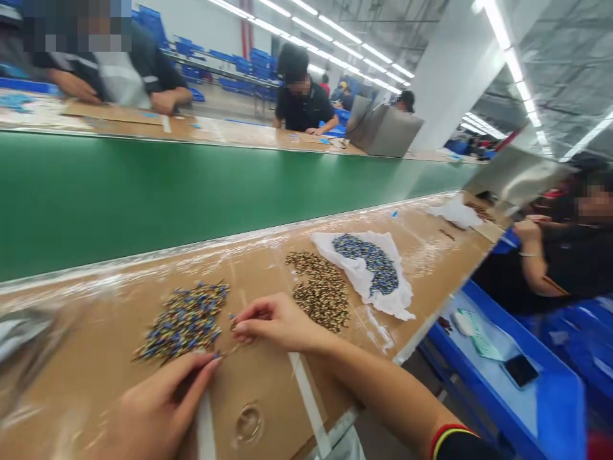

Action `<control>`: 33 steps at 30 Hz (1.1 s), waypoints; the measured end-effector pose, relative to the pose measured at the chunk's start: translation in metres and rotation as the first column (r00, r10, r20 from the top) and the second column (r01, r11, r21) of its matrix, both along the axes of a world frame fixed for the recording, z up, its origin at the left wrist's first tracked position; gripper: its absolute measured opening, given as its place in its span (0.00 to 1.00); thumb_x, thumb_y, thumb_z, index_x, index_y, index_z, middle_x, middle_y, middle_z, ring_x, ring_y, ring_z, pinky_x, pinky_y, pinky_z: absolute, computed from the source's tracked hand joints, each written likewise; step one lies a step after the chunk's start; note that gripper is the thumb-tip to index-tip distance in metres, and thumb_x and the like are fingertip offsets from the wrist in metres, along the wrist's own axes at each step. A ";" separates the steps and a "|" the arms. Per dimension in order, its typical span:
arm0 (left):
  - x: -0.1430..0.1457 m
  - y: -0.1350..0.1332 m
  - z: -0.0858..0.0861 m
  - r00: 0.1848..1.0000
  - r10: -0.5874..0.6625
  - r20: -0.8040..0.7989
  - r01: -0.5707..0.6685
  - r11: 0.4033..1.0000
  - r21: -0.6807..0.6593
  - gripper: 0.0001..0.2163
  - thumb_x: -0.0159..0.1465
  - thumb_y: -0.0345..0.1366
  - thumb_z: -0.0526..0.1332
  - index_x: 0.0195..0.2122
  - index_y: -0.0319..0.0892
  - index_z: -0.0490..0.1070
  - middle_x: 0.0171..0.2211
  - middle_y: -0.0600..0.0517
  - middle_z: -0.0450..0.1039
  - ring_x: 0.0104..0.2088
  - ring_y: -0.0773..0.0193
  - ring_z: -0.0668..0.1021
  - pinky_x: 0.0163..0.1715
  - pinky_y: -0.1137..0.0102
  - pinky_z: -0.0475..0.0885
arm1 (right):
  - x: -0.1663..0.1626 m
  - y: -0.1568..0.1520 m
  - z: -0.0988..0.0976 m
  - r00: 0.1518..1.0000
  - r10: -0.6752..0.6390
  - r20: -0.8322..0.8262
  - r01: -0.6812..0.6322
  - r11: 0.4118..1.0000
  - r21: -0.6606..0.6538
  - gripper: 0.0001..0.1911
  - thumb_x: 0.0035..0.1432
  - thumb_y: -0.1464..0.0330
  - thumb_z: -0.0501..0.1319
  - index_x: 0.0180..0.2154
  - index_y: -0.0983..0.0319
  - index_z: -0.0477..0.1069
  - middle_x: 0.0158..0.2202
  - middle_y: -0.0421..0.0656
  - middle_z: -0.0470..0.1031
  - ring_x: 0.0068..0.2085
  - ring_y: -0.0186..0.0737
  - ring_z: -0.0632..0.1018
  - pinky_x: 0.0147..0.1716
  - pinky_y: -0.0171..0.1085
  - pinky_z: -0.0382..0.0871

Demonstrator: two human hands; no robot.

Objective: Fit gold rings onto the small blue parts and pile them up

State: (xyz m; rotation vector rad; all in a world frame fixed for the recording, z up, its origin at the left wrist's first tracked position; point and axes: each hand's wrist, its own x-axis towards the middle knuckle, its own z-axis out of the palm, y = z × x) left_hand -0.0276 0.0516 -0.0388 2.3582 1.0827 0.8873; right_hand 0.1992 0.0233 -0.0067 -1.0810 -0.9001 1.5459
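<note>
Single head-worn view, tilted, close over left hand (pixel 158 409) and right hand (pixel 272 322) at the bench (pixel 110 364), forward-down across the belt (pixel 143 198).

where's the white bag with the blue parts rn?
Head view, right of centre: the white bag lies on the cardboard bench top, just right of the brown parts pile and beyond the right hand.

This is a factory assembly hall: a long green conveyor belt (pixel 143 198) runs between cardboard-covered benches (pixel 96 364) where seated workers (pixel 302 108) sort heaps of small parts (pixel 184 322), with blue bins (pixel 550 409) alongside and strip lights (pixel 335 29) overhead.
</note>
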 end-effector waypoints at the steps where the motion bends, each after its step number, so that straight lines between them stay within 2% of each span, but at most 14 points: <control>1: 0.002 -0.004 0.007 1.000 -0.029 -0.007 0.029 0.999 0.024 0.09 0.63 0.46 0.60 0.36 0.48 0.76 0.31 0.57 0.81 0.26 0.63 0.80 0.26 0.73 0.74 | -0.001 -0.003 0.001 0.999 -0.012 0.044 0.011 1.000 0.007 0.20 0.42 0.60 0.74 0.34 0.66 0.76 0.27 0.40 0.77 0.27 0.31 0.76 0.35 0.35 0.71; 4: 0.011 -0.015 0.024 0.995 -0.090 -0.045 0.091 0.996 0.011 0.09 0.66 0.41 0.57 0.35 0.45 0.75 0.30 0.55 0.79 0.28 0.65 0.80 0.28 0.74 0.72 | -0.005 -0.011 0.004 0.993 -0.014 0.119 0.010 0.999 0.035 0.16 0.47 0.61 0.72 0.33 0.66 0.76 0.26 0.39 0.76 0.26 0.31 0.75 0.33 0.35 0.69; 8: 0.016 -0.023 0.033 0.993 -0.091 -0.071 0.087 0.995 -0.056 0.08 0.67 0.36 0.56 0.35 0.42 0.73 0.30 0.54 0.77 0.30 0.66 0.78 0.30 0.73 0.70 | -0.008 -0.018 0.006 0.986 0.002 0.168 -0.015 0.997 0.075 0.11 0.50 0.64 0.70 0.32 0.64 0.75 0.26 0.38 0.75 0.27 0.31 0.74 0.33 0.34 0.70; 14: 0.020 -0.029 0.036 0.995 -0.082 -0.061 0.071 0.984 -0.166 0.06 0.67 0.33 0.56 0.35 0.41 0.72 0.28 0.54 0.74 0.28 0.66 0.74 0.29 0.72 0.66 | -0.013 -0.025 0.007 0.959 0.032 0.283 -0.054 0.996 0.071 0.09 0.53 0.65 0.68 0.33 0.64 0.75 0.29 0.41 0.77 0.30 0.33 0.76 0.33 0.35 0.70; 19: 0.021 -0.031 0.039 0.995 -0.081 -0.050 0.070 0.977 -0.204 0.06 0.66 0.32 0.56 0.35 0.41 0.72 0.28 0.54 0.74 0.29 0.66 0.73 0.29 0.72 0.64 | -0.017 -0.029 0.008 0.943 0.052 0.329 -0.081 0.994 0.076 0.08 0.54 0.66 0.67 0.34 0.64 0.75 0.31 0.42 0.78 0.31 0.34 0.77 0.35 0.36 0.71; 33: 0.019 -0.029 0.038 0.988 -0.153 -0.025 0.146 0.974 -0.176 0.06 0.66 0.30 0.56 0.36 0.40 0.73 0.31 0.52 0.76 0.31 0.65 0.76 0.31 0.72 0.66 | -0.015 -0.034 0.002 0.913 0.048 0.404 -0.110 0.985 0.131 0.07 0.58 0.65 0.65 0.35 0.63 0.73 0.33 0.42 0.77 0.33 0.35 0.76 0.35 0.36 0.70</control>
